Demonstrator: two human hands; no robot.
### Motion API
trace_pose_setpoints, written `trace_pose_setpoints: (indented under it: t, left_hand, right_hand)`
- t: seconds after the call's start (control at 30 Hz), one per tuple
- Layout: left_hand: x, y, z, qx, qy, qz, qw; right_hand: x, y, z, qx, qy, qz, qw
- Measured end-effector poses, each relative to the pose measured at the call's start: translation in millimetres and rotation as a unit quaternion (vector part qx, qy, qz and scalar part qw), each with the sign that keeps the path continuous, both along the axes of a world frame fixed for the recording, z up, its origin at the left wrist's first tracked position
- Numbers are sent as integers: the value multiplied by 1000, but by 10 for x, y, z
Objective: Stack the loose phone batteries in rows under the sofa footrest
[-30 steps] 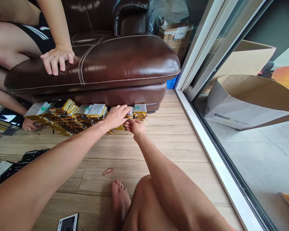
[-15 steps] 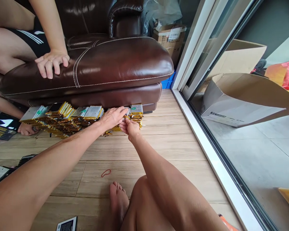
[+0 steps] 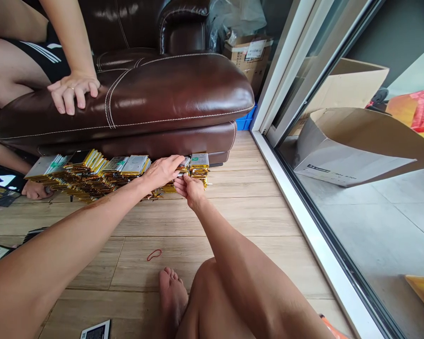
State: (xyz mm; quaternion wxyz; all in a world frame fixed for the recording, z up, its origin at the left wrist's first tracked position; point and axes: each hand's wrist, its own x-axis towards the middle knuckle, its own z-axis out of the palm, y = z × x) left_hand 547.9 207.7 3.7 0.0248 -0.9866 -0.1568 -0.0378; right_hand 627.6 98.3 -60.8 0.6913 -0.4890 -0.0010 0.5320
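Tall stacks of flat pouch batteries (image 3: 136, 164), silver on top with yellow edges, stand on the floor in a row against the sofa's base. My left hand (image 3: 165, 170) lies over a stack toward the right end, its fingers bent together around the top and far side. At the near side of the same battery stack (image 3: 185, 165) my right hand (image 3: 190, 187) has thumb and fingers closed on the edge. Both hands hide much of this stack. Just to the right rises the end stack (image 3: 199, 161), with a green mark on its top battery.
A brown leather sofa (image 3: 176, 89) overhangs the stacks. Another person's hand (image 3: 74, 92) rests on it, and their other hand (image 3: 35, 189) is by the left stacks. A red rubber band (image 3: 154, 254) and a single battery (image 3: 96, 330) lie on the floor. A door track (image 3: 304, 212) runs along the right.
Both hands keep almost the same place on the stack. The whole view has shifted slightly, with things on the left appearing a little further left.
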Motion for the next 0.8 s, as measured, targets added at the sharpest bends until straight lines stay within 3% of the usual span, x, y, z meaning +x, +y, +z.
trace_pose_setpoints:
  t: [0.2,0.43,0.6,0.8]
  left_hand:
    - [-13,6,5,11,18,-12,1000]
    - [147,-61,123,-66,81,3,994]
    - [257,25,165,-84,58,29,994]
    - [227,131,63,-62,2,3,998]
  right_hand:
    - [-3,-10,-59,-34,-67,9,997]
    - [64,-96,-132,-68,-148,19,986]
    - [123,-183,-128,-59,-156,29,986]
    - [133,-222,-120,-59,-152,41,986]
